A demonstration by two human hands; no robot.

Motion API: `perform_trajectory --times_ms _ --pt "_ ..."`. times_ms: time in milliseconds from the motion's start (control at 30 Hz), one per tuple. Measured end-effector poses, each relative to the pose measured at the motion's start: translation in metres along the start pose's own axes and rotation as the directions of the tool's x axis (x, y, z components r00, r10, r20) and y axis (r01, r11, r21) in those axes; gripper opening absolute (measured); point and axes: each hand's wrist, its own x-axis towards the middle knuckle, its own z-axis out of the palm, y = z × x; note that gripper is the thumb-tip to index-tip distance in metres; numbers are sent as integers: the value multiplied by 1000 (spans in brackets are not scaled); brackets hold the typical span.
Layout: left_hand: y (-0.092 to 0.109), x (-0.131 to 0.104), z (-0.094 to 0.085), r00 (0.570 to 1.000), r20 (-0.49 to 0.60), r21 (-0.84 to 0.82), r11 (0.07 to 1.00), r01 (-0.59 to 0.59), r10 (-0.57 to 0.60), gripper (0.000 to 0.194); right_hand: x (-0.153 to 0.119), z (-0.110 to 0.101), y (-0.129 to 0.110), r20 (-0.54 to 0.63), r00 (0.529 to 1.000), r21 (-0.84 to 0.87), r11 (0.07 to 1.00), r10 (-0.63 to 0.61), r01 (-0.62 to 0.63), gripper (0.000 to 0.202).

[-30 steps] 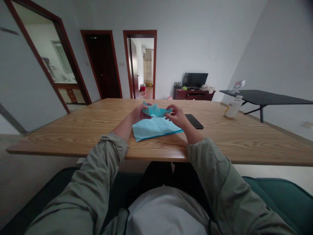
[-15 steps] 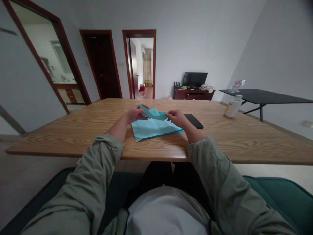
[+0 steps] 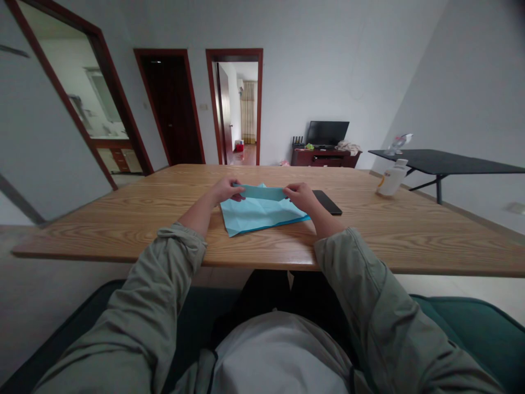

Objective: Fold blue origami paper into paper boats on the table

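Note:
A folded light-blue paper (image 3: 263, 192) is stretched between my hands just above the table, its long flat band facing me. A small tip of paper shows above the band's middle. My left hand (image 3: 227, 190) pinches its left end, and my right hand (image 3: 298, 196) pinches the right end. Under it, on the tabletop, lie creased light-blue paper sheets (image 3: 258, 218), with a deeper blue edge showing along the front. The hands hide the far corners of these sheets.
On the wooden table (image 3: 135, 224), a black phone (image 3: 327, 202) lies right of the sheets. A translucent white bottle (image 3: 391, 179) stands farther right. Beyond are a black folding table (image 3: 451, 162) and a television (image 3: 327, 134) on a dark red cabinet (image 3: 324, 158).
The folded paper's band has gone from bent and tilted to straight and level. Its peak, plainly visible before, is now mostly hidden behind the band. My left hand has shifted slightly.

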Motion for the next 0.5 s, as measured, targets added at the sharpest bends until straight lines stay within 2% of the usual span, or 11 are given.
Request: perform_trajectory --times_ms 133,300,433,500 --pt "-4 1 7 995 -46 98 991 -89 94 23 -1 4 -2 -22 999 -206 978 -30 25 25" --pt "-10 2 15 978 -23 386 904 -183 208 15 -5 8 -11 30 987 -438 886 -157 155 37" --pt "-7 0 22 958 17 523 814 -254 287 18 -7 10 -22 83 972 -498 836 -218 230 54" --pt "-4 -1 24 952 64 526 801 -287 300 19 -7 10 -26 131 963 -488 830 -235 270 51"
